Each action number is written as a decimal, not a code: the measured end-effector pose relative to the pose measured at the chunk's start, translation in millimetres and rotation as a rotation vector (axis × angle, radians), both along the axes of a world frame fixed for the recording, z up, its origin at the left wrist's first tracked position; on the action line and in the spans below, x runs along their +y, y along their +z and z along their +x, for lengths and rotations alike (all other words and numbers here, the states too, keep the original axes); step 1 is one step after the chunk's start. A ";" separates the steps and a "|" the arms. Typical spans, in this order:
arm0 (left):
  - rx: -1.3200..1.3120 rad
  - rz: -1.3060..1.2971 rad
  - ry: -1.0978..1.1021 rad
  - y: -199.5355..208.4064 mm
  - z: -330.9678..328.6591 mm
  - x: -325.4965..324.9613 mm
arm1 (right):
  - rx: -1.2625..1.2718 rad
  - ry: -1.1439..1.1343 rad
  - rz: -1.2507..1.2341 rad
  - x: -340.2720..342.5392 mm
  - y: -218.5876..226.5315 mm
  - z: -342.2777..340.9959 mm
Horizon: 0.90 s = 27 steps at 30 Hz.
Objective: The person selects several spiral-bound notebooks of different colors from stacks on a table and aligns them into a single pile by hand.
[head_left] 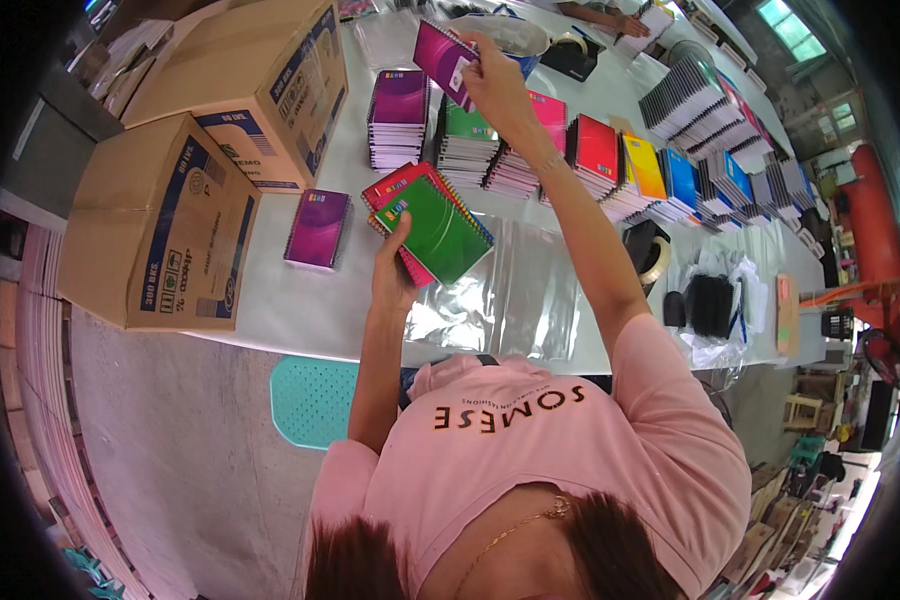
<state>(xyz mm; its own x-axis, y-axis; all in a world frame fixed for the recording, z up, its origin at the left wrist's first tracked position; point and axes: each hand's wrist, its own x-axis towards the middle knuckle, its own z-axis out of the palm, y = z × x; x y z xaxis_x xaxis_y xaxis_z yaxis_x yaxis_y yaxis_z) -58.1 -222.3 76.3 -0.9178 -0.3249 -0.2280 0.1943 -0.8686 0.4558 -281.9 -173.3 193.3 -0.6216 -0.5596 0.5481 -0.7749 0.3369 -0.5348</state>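
My left hand [395, 270] grips a fanned bunch of spiral notebooks, thumb on top. A green notebook [438, 238] lies uppermost, with a red notebook [385, 186] showing behind it. Farther away, my right hand [497, 85] is closed on a purple notebook [436, 52], held tilted above the back of the table. Just below that one stands a stack of purple notebooks [400, 125]. To its right run stacks of green notebooks [470, 140], pink notebooks [548, 115], red notebooks [594, 150], yellow notebooks [644, 168] and blue notebooks [679, 180]. My right forearm partly covers the pink stack.
Two cardboard boxes [175, 215] occupy the left side, beside a low purple notebook pile [318, 228]. Clear plastic sheets [515, 300] lie before me. Tape dispensers [572, 55] sit far back and right. Another person's hand [632, 25] holds a notebook across the table. A teal stool [313, 400] stands below.
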 end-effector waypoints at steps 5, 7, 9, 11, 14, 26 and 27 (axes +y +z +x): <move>0.039 -0.006 0.030 6.0 3.5 4.4 | 0.196 -0.021 0.050 54.8 19.3 95.9; 0.100 0.014 0.080 7.7 -0.4 9.5 | 0.257 0.091 0.233 79.7 10.4 136.9; 0.079 0.049 0.007 3.6 1.9 9.6 | 0.060 0.318 0.389 104.7 1.8 152.2; -0.002 0.030 -0.032 -0.1 2.6 12.4 | -0.423 0.541 0.459 127.0 -8.7 152.2; -0.121 -0.016 -0.080 -4.1 4.6 19.2 | -0.197 0.182 0.325 149.3 -18.7 142.1; -0.193 -0.045 -0.681 -21.2 19.9 54.5 | -0.103 0.241 0.064 204.1 -127.3 176.5; -0.187 -0.056 -0.705 -21.4 20.2 51.9 | -0.325 0.143 0.002 205.8 -129.7 179.6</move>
